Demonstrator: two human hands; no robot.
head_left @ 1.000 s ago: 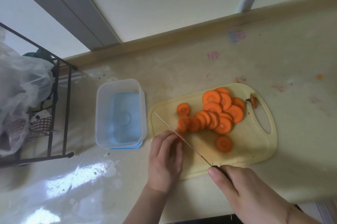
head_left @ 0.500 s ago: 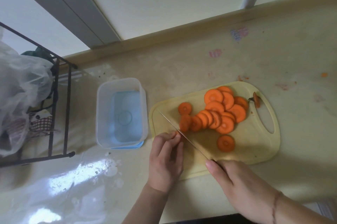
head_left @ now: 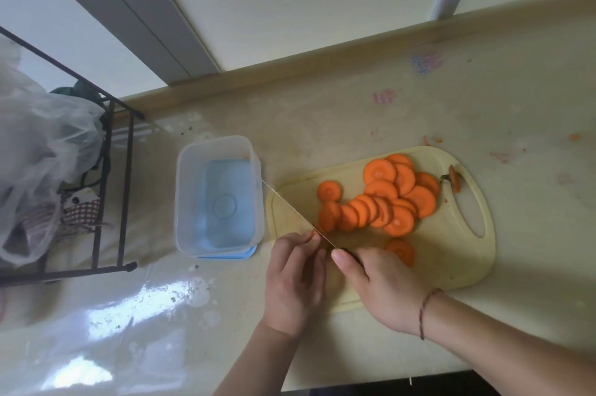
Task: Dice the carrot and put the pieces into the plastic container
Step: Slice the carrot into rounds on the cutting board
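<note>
A pale yellow cutting board (head_left: 451, 266) lies on the beige counter (head_left: 322, 111), its handle hole at the right end. Across the far half of the board sits a loose heap of orange carrot rounds (head_left: 380, 198), overlapping one another, with one round (head_left: 329, 191) lying apart to the left of the heap and another (head_left: 401, 252) alone nearer the front edge. The carrot's stem end (head_left: 454, 179) rests beside the handle hole. The right hand (head_left: 383, 286) is wrapped around the handle of a knife (head_left: 290, 208), forefinger stretched along the top — the thin blade runs diagonally away to the left, its tip reaching the rim of the plastic container (head_left: 219, 144). The left hand (head_left: 295, 279) is curled at the board's near-left corner, fingertips bent down against the blade on a small orange piece that its fingers mostly hide. The clear container stands just left of the board on a blue lid (head_left: 225, 254), with no carrot inside. Further left — a black wire rack (head_left: 111, 189) holding a crumpled plastic bag (head_left: 42, 150). A red thread bracelet (head_left: 424, 311) circles the right wrist. No writing or brand mark is legible anywhere.
</note>
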